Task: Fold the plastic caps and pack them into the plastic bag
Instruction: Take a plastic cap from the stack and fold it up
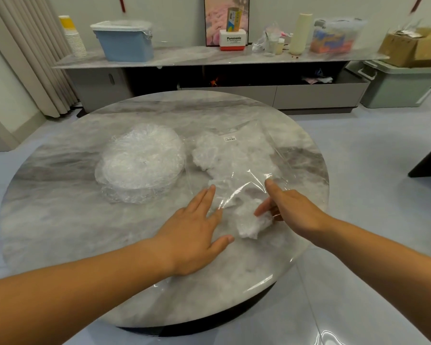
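Two bare hands meet at the near edge of a clear plastic bag [246,155], right of centre on the round grey marble worktop [72,220]. Left hand [194,235]: fingers straight and flat, holding nothing. Right hand [294,210]: index finger straight on the bag, thumb touching a crumpled white plastic cap [251,225]; whether it grips cannot be told. A stack of unfolded clear caps [139,163] lies centre-left.

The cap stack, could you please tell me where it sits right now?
In the head view the cap stack sits left of centre on the round table, just left of the bag, beyond the left hand.
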{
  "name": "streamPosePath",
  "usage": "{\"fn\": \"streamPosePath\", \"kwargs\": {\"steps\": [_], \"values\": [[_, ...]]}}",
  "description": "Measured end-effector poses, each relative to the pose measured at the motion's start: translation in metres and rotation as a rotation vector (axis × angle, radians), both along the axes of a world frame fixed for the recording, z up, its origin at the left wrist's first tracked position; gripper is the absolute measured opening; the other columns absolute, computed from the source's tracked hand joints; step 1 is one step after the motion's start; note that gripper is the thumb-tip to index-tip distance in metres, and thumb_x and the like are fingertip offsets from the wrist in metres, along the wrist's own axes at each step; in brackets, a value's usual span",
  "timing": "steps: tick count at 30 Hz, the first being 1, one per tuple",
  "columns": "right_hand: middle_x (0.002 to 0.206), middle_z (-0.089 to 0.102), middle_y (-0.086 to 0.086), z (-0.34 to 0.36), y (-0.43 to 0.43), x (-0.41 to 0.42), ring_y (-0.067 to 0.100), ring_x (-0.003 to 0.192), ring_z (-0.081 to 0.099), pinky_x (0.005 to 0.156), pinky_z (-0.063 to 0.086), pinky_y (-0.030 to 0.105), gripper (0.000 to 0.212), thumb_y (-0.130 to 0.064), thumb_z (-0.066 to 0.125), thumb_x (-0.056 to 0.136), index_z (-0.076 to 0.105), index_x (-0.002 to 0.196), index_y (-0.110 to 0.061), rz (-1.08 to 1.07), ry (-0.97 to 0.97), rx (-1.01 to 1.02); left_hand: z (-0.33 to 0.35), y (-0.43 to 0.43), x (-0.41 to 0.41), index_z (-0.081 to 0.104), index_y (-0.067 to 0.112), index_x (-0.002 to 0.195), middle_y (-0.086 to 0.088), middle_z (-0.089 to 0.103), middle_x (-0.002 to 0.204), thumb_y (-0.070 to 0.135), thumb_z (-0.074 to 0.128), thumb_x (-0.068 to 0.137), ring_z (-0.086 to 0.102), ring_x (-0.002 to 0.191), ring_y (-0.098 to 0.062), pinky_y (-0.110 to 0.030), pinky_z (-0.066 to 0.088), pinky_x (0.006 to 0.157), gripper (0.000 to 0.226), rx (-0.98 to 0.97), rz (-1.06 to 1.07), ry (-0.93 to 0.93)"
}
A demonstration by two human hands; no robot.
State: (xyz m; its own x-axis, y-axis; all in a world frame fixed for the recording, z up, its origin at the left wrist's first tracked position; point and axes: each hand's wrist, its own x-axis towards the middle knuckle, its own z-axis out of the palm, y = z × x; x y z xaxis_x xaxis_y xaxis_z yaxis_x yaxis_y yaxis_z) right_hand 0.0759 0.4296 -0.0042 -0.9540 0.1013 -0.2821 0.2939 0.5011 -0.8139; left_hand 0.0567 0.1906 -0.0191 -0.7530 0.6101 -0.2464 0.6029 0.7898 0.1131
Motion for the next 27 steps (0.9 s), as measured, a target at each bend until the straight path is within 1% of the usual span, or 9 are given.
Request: {"fn": "streamPosePath", "kwargs": {"steps": [2, 5, 8, 14, 18, 21, 22, 25, 27], "values": [[0.099, 0.074, -0.001, 0.0, -0.001, 0.0, 0.016, 0.097, 0.065, 0.102, 0.047, 0.037, 0.077, -0.07, 0.023, 0.098, 0.082, 0.084, -0.021, 0.028, -0.038, 0.02, -0.003, 0.0, 0.005, -0.018, 0.02, 0.158, 0.001, -0.038, 0.16, 0.07, 0.019, 0.098, -0.024, 0.151, -0.014, -0.038, 0.007, 0.127, 0.087, -0.002, 0.025, -0.005], [0.103, 0.073, -0.004, 0.001, -0.008, 0.002, 0.012, 0.099, 0.064, 0.098, 0.046, 0.031, 0.079, -0.076, 0.022, 0.093, 0.081, 0.091, -0.022, 0.072, -0.093, 0.031, -0.004, 0.0, 0.008, -0.03, 0.019, 0.153, 0.001, -0.037, 0.16, 0.07, 0.023, 0.098, -0.019, 0.153, -0.013, -0.032, 0.005, 0.126, 0.092, 0.055, 0.041, -0.006], [0.106, 0.073, -0.001, -0.002, -0.019, 0.001, 0.014, 0.1, 0.064, 0.088, 0.046, 0.027, 0.078, -0.075, 0.024, 0.093, 0.078, 0.101, -0.019, 0.024, -0.146, -0.109, -0.002, -0.003, 0.007, -0.029, 0.019, 0.154, 0.001, -0.034, 0.162, 0.07, 0.025, 0.097, -0.017, 0.153, -0.013, -0.026, 0.001, 0.123, 0.093, 0.083, 0.039, 0.013], [0.124, 0.065, 0.007, -0.004, -0.038, -0.01, 0.02, 0.092, 0.057, 0.079, 0.044, 0.032, 0.083, -0.079, 0.029, 0.092, 0.066, 0.119, -0.009, -0.159, -0.247, -0.532, -0.007, -0.009, 0.013, -0.03, 0.022, 0.153, 0.004, -0.037, 0.16, 0.072, 0.025, 0.097, -0.023, 0.151, -0.011, -0.032, 0.006, 0.127, 0.093, 0.07, 0.005, -0.053], [0.129, 0.062, 0.011, -0.002, -0.042, -0.019, 0.023, 0.097, 0.056, 0.079, 0.042, 0.033, 0.094, -0.085, 0.035, 0.086, 0.06, 0.125, -0.003, -0.182, -0.319, -0.736, -0.012, -0.011, 0.019, -0.024, 0.024, 0.156, 0.003, -0.039, 0.159, 0.071, 0.025, 0.097, -0.027, 0.15, -0.012, -0.03, 0.002, 0.125, 0.09, 0.063, -0.009, -0.096], [0.11, 0.058, 0.016, -0.004, -0.043, -0.027, 0.027, 0.098, 0.055, 0.078, 0.043, 0.034, 0.097, -0.085, 0.043, 0.082, 0.058, 0.128, -0.002, -0.24, -0.313, -0.888, -0.017, -0.014, 0.021, -0.011, 0.026, 0.16, -0.003, -0.042, 0.157, 0.072, 0.024, 0.097, -0.033, 0.148, -0.018, -0.032, -0.003, 0.125, 0.085, 0.017, -0.029, -0.127], [0.11, 0.061, 0.016, -0.004, -0.044, -0.03, 0.028, 0.098, 0.055, 0.077, 0.044, 0.034, 0.098, -0.086, 0.045, 0.081, 0.057, 0.129, -0.002, -0.265, -0.304, -0.921, -0.018, -0.015, 0.021, -0.008, 0.028, 0.16, -0.006, -0.041, 0.157, 0.072, 0.024, 0.097, -0.035, 0.147, -0.02, -0.033, -0.005, 0.125, 0.083, 0.002, -0.038, -0.132], [0.129, 0.066, 0.02, -0.007, -0.049, -0.036, 0.028, 0.106, 0.059, 0.083, 0.045, 0.034, 0.1, -0.086, 0.047, 0.079, 0.059, 0.129, 0.0, -0.294, -0.272, -0.978, -0.02, -0.017, 0.02, -0.003, 0.031, 0.161, -0.01, -0.038, 0.158, 0.072, 0.024, 0.097, -0.036, 0.146, -0.021, -0.034, -0.007, 0.125, 0.08, 0.0, -0.049, -0.14], [0.131, 0.064, 0.018, -0.007, -0.055, -0.041, 0.029, 0.118, 0.058, 0.089, 0.046, 0.034, 0.1, -0.084, 0.047, 0.08, 0.058, 0.13, 0.001, -0.315, -0.255, -1.04, -0.019, -0.017, 0.018, 0.001, 0.032, 0.161, -0.011, -0.036, 0.159, 0.071, 0.025, 0.097, -0.034, 0.147, -0.021, -0.032, -0.008, 0.125, 0.079, 0.015, -0.04, -0.159]]}}
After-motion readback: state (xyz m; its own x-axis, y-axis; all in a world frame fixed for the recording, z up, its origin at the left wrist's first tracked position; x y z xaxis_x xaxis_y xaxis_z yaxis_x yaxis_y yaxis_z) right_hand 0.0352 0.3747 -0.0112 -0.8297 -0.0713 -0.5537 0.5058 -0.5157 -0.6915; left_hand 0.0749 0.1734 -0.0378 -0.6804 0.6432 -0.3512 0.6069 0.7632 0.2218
